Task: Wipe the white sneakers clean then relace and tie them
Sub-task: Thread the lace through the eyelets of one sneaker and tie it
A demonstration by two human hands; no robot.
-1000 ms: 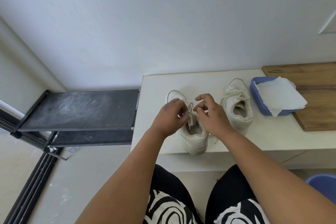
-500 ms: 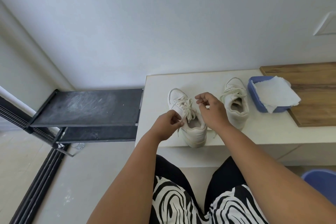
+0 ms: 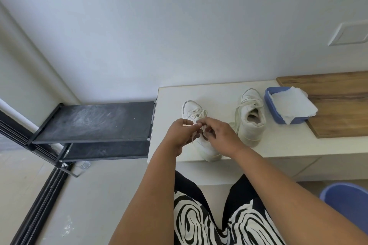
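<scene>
Two white sneakers stand on a cream bench [image 3: 282, 145], toes toward the wall. Over the left sneaker [image 3: 191, 108] both my hands meet above its tongue. My left hand [image 3: 179, 135] pinches a white lace [image 3: 196, 114] end at its fingertips, and a loose bit hangs below. My right hand [image 3: 221, 135] pinches the other lace strand right beside it. The hands hide the shoe's opening. The right sneaker [image 3: 252, 123] stands apart to the right, its laces loose over the tongue and its opening in plain view.
A blue tray [image 3: 278, 118] with a white paper towel [image 3: 290, 105] sits right of the sneakers, partly on a wooden board [image 3: 338, 109]. A black two-tier shoe rack [image 3: 95, 123] stands left of the bench. A blue bin [image 3: 346, 203] is at lower right, near my patterned knees.
My hands drew apart half a second ago, then came together again over the left sneaker's laces. The camera view has tilted up slightly. The right sneaker and tray stayed put.
</scene>
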